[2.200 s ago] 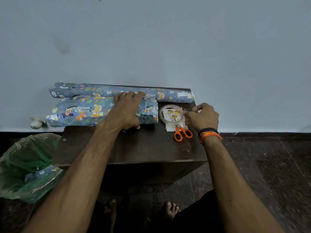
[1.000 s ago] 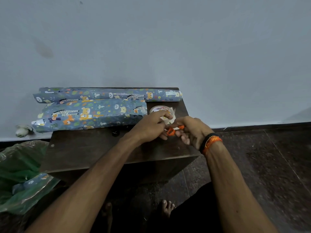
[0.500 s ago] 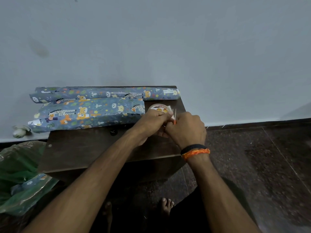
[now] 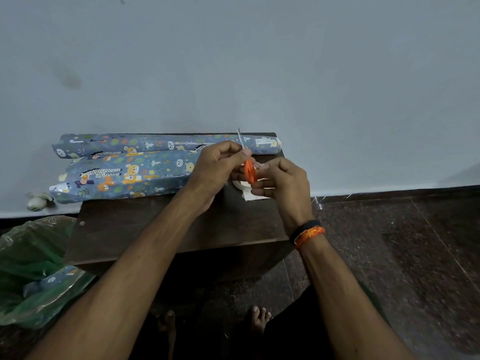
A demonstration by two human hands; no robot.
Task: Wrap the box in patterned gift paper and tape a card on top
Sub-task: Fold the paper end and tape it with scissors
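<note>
Orange-handled scissors (image 4: pixel 248 169) upright — pinched between left hand (image 4: pixel 215 169) and right hand (image 4: pixel 283 185).

Tape roll (image 4: pixel 240 187) mostly hidden behind hands; card (image 4: pixel 255 197) partly covered.

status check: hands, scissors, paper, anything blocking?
Left hand and right hand both on orange-handled scissors, blades up. Patterned gift paper rolls lie on dark wooden table. Tape roll mostly hidden behind hands.

Orange scissors (image 4: pixel 250 170) are held upright between left hand (image 4: pixel 217 169) and right hand (image 4: pixel 283 183). 2 patterned paper rolls (image 4: pixel 124 175) are laid on the table (image 4: pixel 145 229).
</note>
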